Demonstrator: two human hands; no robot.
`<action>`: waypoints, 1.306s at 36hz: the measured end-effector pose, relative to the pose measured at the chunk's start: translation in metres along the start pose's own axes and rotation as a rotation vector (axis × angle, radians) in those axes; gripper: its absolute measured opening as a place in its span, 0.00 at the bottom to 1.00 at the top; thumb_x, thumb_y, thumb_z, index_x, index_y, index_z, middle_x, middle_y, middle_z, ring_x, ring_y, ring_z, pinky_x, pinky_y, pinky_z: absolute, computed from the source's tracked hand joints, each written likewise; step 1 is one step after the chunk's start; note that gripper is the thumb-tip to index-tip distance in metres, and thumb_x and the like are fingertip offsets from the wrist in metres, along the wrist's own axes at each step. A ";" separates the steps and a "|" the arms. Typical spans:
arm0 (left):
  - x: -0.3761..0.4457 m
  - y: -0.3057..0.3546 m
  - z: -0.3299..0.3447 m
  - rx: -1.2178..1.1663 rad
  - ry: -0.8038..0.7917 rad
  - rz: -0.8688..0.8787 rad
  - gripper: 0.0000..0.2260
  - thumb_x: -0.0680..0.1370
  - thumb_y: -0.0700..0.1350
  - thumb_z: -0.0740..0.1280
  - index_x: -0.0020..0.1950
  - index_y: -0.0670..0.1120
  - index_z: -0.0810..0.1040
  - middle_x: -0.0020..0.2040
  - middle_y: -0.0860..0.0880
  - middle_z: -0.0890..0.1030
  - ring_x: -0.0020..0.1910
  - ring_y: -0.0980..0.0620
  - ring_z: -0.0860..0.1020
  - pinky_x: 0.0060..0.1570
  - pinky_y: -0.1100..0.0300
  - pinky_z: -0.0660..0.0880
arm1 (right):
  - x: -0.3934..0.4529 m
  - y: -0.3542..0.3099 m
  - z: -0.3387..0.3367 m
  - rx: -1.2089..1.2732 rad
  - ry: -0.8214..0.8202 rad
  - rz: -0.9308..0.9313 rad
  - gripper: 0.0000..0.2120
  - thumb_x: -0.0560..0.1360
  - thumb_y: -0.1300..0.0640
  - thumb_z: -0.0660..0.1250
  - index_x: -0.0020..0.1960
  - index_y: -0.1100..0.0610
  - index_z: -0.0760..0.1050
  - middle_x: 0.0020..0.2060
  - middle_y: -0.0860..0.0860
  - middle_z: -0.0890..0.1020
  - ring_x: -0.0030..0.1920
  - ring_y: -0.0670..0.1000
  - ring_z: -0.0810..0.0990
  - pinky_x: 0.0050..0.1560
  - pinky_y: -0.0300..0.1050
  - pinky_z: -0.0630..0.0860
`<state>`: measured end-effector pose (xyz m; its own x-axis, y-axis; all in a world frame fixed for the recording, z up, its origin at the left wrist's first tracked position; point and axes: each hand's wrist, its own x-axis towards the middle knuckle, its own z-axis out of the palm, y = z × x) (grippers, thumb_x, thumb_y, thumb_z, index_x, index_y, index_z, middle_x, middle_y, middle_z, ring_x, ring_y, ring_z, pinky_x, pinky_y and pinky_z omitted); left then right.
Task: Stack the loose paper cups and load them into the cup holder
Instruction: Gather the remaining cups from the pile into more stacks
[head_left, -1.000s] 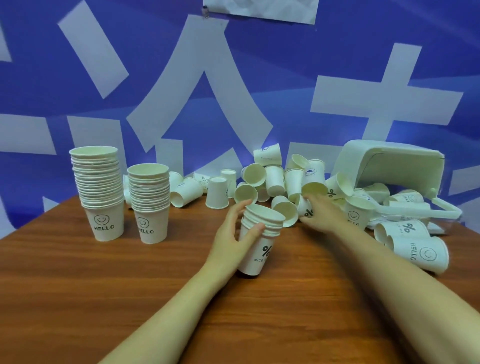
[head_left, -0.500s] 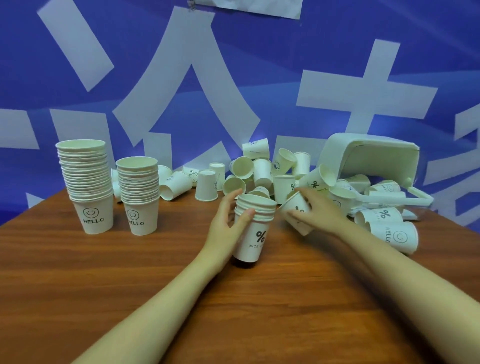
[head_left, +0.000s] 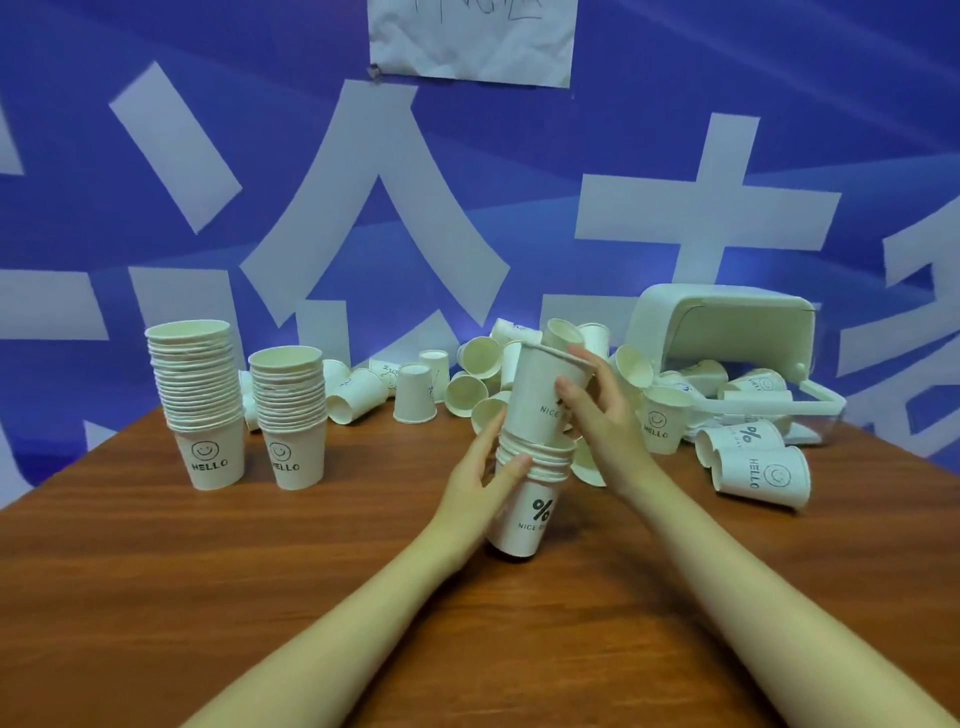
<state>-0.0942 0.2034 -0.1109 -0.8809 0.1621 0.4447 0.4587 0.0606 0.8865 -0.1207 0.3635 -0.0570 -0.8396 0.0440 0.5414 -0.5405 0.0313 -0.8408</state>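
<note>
While gripping, right hand (head_left: 597, 415) fingers (head_left: 569, 388) around cup (head_left: 545, 392)

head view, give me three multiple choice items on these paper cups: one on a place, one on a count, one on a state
1. Where is the white bin?
A. tipped over at the far right
B. upright at the left
C. on the floor

2. How many finished HELLO stacks stand at the left?
A. one
B. two
C. four

3. What is the right hand doing?
A. resting flat
B. gripping a single cup above the stack
C. pointing at the wall

Key: 1 A, it lies on its side by loose cups. 2 B, taller stack and shorter stack. 3 B, fingers wrap the cup; the left hand grips the stack.
</note>
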 end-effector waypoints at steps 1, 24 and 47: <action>0.000 0.000 0.001 0.002 -0.005 0.007 0.29 0.76 0.52 0.66 0.76 0.51 0.64 0.69 0.61 0.72 0.68 0.65 0.69 0.63 0.70 0.67 | -0.001 0.002 0.000 -0.011 0.001 -0.007 0.28 0.70 0.49 0.66 0.69 0.57 0.70 0.50 0.46 0.78 0.43 0.33 0.78 0.39 0.29 0.73; 0.004 0.000 0.009 -0.127 0.138 0.034 0.16 0.81 0.49 0.61 0.68 0.55 0.71 0.68 0.55 0.74 0.64 0.64 0.73 0.64 0.64 0.70 | -0.043 0.005 -0.010 -0.274 -0.319 0.213 0.30 0.76 0.52 0.69 0.73 0.44 0.59 0.58 0.33 0.72 0.56 0.30 0.73 0.59 0.32 0.71; 0.089 -0.017 0.131 0.684 0.073 -0.249 0.42 0.68 0.64 0.72 0.76 0.54 0.56 0.70 0.44 0.64 0.68 0.41 0.67 0.62 0.48 0.69 | -0.055 0.025 -0.150 -0.444 0.233 0.164 0.46 0.64 0.41 0.73 0.77 0.47 0.55 0.71 0.44 0.69 0.70 0.45 0.68 0.70 0.50 0.69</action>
<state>-0.1646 0.3457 -0.1028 -0.9631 -0.0012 0.2691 0.1933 0.6925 0.6950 -0.0796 0.5113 -0.1075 -0.8500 0.3029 0.4311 -0.2855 0.4228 -0.8601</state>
